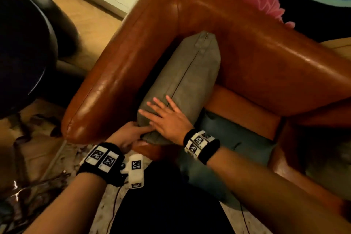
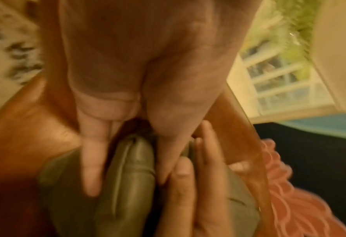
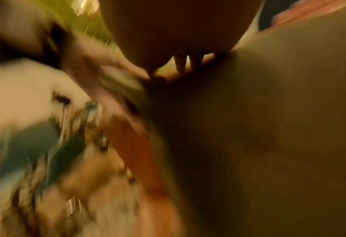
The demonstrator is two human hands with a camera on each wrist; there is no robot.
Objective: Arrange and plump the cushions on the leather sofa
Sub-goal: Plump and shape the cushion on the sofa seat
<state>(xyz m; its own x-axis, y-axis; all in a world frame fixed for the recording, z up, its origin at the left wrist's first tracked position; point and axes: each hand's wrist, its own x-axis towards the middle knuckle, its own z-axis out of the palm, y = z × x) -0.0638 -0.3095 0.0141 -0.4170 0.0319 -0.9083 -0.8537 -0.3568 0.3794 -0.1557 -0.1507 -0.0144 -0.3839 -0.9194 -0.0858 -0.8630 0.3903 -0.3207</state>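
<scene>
While left hand (image 1: 131,135) grips, right hand (image 1: 167,118) presses — cushion (image 1: 186,81).

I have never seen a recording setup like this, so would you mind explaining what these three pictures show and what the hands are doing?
There is no machine here: a person wears three cameras, one on the head and one on each wrist. The black bands with checkered tags are the wrist mounts.

The head view looks down at a brown leather sofa. A grey-green cushion stands on edge in its corner, leaning against the armrest. A teal cushion lies on the seat beside it.

The right hand lies flat, fingers straight, on the grey-green cushion's face. The left hand grips the cushion's near bottom corner.

The left wrist view looks along the left hand at that same corner, pinched between thumb and fingers. The right wrist view is badly blurred; it mostly shows the cushion's face close up.
</scene>
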